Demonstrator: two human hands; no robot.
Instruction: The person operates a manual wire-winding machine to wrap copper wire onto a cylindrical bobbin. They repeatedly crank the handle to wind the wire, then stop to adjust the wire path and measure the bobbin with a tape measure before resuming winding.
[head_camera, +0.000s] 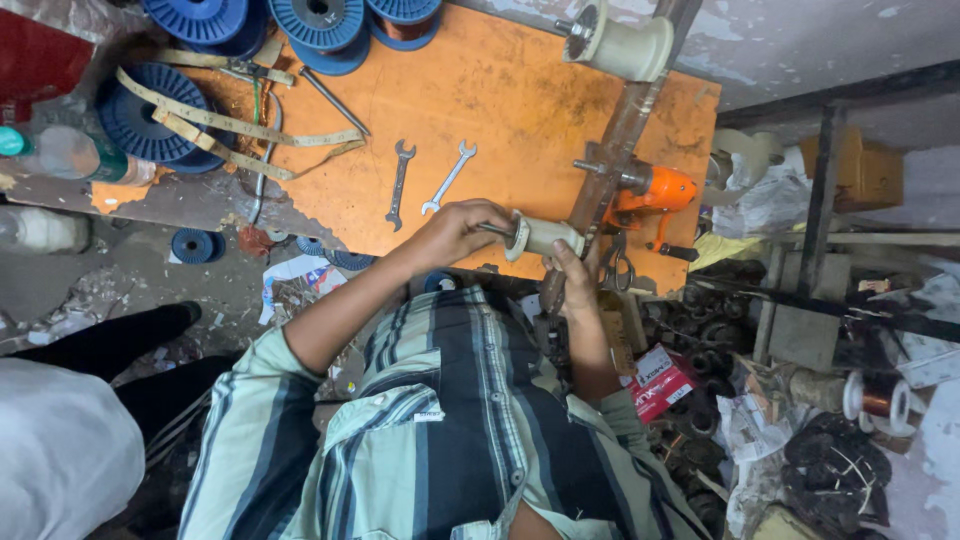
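Together, both hands' fingers grasp the cream bobbin (545, 238), its long axis lying crosswise along the orange table (500, 90) edge.

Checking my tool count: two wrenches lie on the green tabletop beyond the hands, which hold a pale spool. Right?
Not quite: the tabletop is orange, not green. The head view shows two wrenches lying on it beyond the left hand and right hand, which hold a pale spool.

Orange workbench (520, 90), dusty littered floor (110, 280), dark metal rack (830, 180)
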